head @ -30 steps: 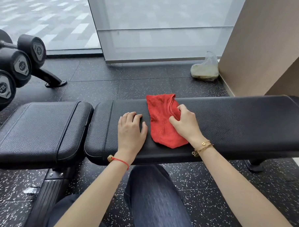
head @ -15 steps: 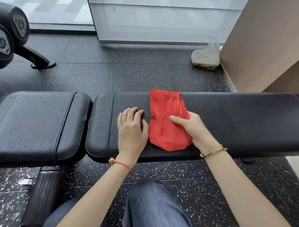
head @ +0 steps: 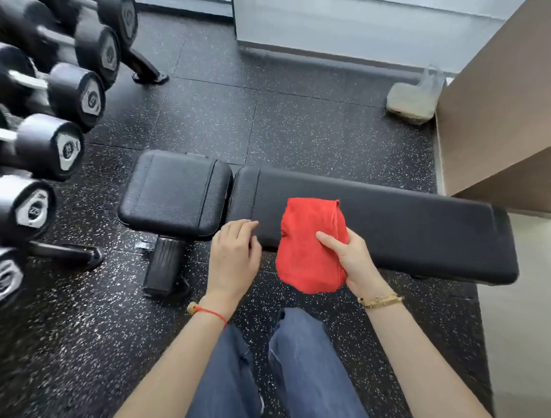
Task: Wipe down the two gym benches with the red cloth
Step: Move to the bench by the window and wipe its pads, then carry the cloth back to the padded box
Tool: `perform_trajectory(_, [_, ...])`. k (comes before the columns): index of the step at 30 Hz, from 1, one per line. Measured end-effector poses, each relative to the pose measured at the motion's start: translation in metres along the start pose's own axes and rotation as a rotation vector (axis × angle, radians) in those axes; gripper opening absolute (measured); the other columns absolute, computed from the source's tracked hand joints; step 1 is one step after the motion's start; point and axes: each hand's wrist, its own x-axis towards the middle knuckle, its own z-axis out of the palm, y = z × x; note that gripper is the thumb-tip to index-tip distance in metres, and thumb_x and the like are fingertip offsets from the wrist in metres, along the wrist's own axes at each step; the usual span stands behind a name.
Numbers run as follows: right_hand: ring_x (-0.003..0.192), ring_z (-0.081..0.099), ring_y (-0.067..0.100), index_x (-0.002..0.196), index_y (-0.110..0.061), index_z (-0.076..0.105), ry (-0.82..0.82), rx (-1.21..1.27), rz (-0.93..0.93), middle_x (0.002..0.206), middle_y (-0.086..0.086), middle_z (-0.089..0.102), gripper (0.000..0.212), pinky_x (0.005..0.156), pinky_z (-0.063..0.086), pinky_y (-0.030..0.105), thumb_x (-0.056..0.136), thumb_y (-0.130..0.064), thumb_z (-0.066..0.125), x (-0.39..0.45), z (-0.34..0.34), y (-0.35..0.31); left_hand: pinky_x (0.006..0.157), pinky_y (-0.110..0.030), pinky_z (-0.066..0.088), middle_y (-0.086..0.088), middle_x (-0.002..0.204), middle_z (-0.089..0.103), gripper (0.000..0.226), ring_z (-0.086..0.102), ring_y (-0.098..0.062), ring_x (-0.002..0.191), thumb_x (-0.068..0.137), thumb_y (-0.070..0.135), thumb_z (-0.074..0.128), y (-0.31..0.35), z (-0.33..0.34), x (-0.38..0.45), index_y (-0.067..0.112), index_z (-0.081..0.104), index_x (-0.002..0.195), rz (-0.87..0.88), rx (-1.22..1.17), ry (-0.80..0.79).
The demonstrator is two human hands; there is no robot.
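two hands hang over the bench [head: 394,222]. right hand [head: 353,259] grips the red cloth [head: 304,248], thumb across it, cloth draping past the pad's near edge. left hand [head: 235,258], just left of the cloth, is loose, fingertips by the seam. dumbbells [head: 47,146] sit far left.

We see a long black gym bench [head: 394,222] covered in bumpy, leather-like padding with a soft shine. The red cloth [head: 304,258] looks fuzzy and matt, like a towel. The black speckled floor [head: 264,124] looks like rough rubber. The round black dumbbells [head: 44,146] have shiny metal handles and silver end plates.
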Motion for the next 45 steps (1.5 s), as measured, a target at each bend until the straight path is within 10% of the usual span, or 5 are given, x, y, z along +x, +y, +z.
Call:
perform_trajectory(14, [0.105, 0.068, 0.023, 0.108, -0.011, 0.069, -0.261, -0.083, -0.097, 0.107, 0.006, 0.074, 0.025, 0.094, 0.054, 0.041, 0.083, -0.011, 0.073, -0.259, 0.026, -0.165, 0.100, -0.039, 0.046, 0.000, 0.119, 0.066, 0.027, 0.058, -0.019, 0.113, 0.094, 0.015, 0.055, 0.111, -0.272, -0.156, 0.015, 0.063, 0.120, -0.205, -0.056, 0.125])
perform_trajectory(33, [0.099, 0.068, 0.029, 0.095, -0.016, 0.073, -0.838, -0.331, -0.154, 0.103, 0.013, 0.074, 0.015, 0.096, 0.050, 0.055, 0.081, -0.011, 0.075, -0.338, 0.101, -0.155, 0.101, -0.032, 0.044, 0.008, 0.118, 0.065, 0.026, 0.055, -0.010, 0.112, 0.095, 0.022, 0.053, 0.138, -0.318, -0.350, 0.023, 0.064, 0.119, -0.750, -0.029, 0.649])
perform_trajectory(45, [0.095, 0.068, 0.022, 0.097, -0.014, 0.073, -1.172, -0.469, -0.101, 0.102, 0.010, 0.075, 0.016, 0.095, 0.052, 0.046, 0.081, -0.010, 0.075, -0.508, 0.158, -0.025, 0.101, -0.027, 0.041, 0.003, 0.119, 0.067, 0.025, 0.059, -0.015, 0.112, 0.095, 0.018, 0.054, 0.144, -0.332, -0.588, 0.017, 0.066, 0.117, -1.049, 0.042, 0.804])
